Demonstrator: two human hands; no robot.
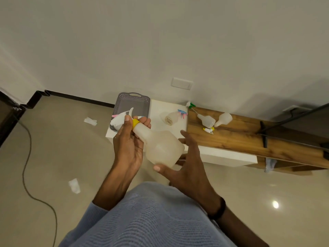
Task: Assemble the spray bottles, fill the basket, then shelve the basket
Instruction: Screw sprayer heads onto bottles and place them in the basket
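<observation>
Blue knit sweater (pixel 151 220) fills the bottom edge, and both forearms reach up from it to a translucent spray bottle (pixel 163 148) held in the air before the counter (pixel 165 107).

The left hand (pixel 130 139) grips the bottle's neck, with thumb and fingers curled round the yellow collar (pixel 135 123) just under the white trigger head (pixel 119 120). The right hand (pixel 188 166) is spread wide with straight fingers. Its thumb sits at the bottle's base and its fingers beside the far flank. It cups rather than clamps, and I cannot tell whether it actually touches.

The bottle's long axis runs from the base at about 4 o'clock to the trigger head at about 10 o'clock. That points the head toward the grey basket (pixel 131 102), which sits on the counter's left end at 12 o'clock from the left hand. By my reading the left hand is the nearer one for the drop — a short reach up and forward, once the collar is snug.

Well apart at 2 o'clock lie another bottle (pixel 171 118) and two headless bottles (pixel 206 120) with loose trigger heads.
</observation>
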